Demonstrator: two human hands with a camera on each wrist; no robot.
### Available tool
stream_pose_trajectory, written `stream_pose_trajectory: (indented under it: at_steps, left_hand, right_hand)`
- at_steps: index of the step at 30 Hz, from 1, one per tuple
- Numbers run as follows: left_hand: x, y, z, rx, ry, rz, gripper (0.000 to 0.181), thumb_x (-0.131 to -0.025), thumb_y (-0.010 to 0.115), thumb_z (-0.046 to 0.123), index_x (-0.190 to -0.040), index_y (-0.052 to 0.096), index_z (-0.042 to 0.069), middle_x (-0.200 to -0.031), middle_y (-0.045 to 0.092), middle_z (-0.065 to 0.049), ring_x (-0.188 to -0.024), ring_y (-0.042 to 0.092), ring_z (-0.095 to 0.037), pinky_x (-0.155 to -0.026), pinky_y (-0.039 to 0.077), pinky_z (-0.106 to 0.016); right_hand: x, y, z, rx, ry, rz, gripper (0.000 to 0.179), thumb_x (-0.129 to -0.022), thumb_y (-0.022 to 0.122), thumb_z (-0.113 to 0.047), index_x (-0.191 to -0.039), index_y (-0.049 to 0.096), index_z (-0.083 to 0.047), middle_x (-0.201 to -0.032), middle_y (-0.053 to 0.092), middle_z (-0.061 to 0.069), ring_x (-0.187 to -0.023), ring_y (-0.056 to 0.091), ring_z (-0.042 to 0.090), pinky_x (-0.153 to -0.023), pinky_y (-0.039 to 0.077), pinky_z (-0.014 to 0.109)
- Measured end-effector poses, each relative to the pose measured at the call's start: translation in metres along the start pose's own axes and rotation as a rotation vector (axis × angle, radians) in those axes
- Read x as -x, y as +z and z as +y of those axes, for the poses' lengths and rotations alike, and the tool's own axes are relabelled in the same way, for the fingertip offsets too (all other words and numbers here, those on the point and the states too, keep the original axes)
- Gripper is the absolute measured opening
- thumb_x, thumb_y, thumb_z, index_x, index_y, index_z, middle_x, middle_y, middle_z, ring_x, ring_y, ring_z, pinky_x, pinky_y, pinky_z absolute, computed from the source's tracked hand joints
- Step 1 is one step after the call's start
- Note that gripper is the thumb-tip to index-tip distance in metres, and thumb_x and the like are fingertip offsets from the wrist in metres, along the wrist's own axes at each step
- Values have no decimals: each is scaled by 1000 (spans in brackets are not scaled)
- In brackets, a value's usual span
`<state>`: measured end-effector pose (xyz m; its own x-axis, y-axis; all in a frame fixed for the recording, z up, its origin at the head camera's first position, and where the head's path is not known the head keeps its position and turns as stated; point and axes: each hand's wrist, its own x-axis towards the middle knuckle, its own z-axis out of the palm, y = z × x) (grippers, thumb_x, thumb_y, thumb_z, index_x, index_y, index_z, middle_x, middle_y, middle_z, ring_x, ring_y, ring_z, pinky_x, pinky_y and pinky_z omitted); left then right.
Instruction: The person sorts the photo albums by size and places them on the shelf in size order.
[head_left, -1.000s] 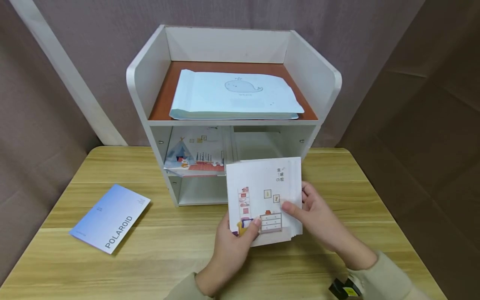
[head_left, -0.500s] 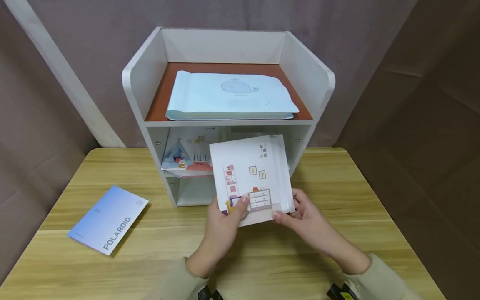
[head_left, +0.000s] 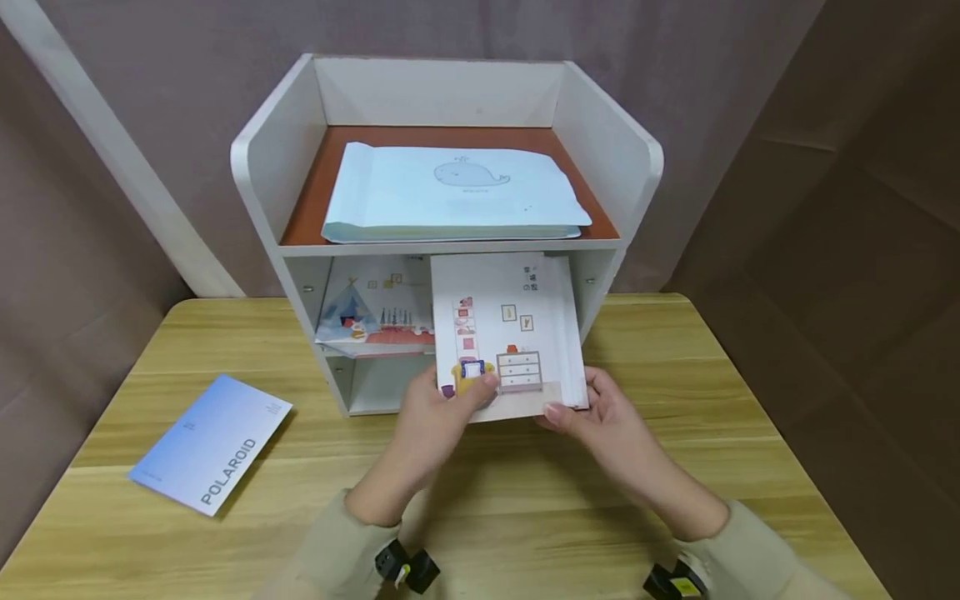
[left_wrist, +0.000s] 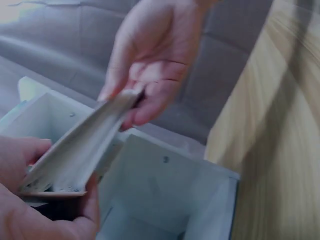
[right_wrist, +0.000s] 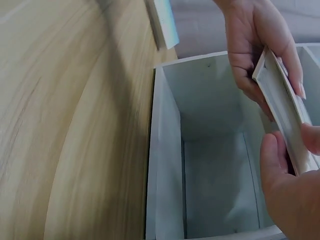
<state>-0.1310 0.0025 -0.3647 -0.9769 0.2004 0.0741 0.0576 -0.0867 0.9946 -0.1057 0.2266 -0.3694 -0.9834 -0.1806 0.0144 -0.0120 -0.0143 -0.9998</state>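
In the head view, both hands hold a thick white book (head_left: 487, 333) whose cover has a drawn chest of drawers and picture frames. Its far end lies at the right side of the shelf's middle level, just below the top board. My left hand (head_left: 438, 421) grips the near left corner, thumb on the cover. At the near right corner, my right hand (head_left: 611, 433) pinches the edge with its thumb on top. Page edges of the book (left_wrist: 85, 145) show between both hands in the left wrist view. The fingers under the book are mostly hidden in the head view.
The white shelf unit (head_left: 611, 158) stands at the back of the wooden table (head_left: 525, 533). A whale-cover book (head_left: 457, 192) lies on its top. Another illustrated book (head_left: 375, 300) lies at middle-level left. A blue POLAROID booklet (head_left: 210, 442) lies on the table at left.
Both hands have carried the book forward, from in front of the shelf to its middle level. The right hand has slid from the book's right side down to its near right corner.
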Motion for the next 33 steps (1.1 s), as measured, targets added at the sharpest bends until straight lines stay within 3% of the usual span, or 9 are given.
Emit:
stream_pose_trajectory:
  at_steps: [6,11,20,33]
  left_hand:
    - [7,-9,5,91,-90,-78,43,-88,73,19,-124,57,3,-109,67,-13,-97,65,-24,-81,54,-32]
    - [16,-17,3,116,-122,-113,55,-87,72,11,-136,46,2,-119,61,-16,-107,61,-25,-88,53,-31]
    - [25,-22,1,100,-91,-133,61,-90,70,13,-141,40,-1,-127,55,-19,-115,58,-27,-90,51,-31]
    - [21,-22,6,171,-93,-98,45,-95,64,18,-133,50,-2,-119,63,-18,-100,66,-32,-88,53,-39]
  right_hand:
    - [1,2,-3,-151,104,16,55,-92,63,1,-135,29,4,-130,51,26,-108,62,35,-93,49,41]
    - [1,4,-4,-192,142,8,55,-92,62,2,-134,27,8,-125,53,26,-106,62,35,-93,49,41]
    - [4,3,-3,-148,119,22,56,-92,63,-1,-134,28,9,-124,55,26,-105,63,35,-92,50,40]
    - [3,3,-10,7,75,53,47,-96,62,-15,-126,37,11,-109,64,21,-90,68,26,-85,54,39]
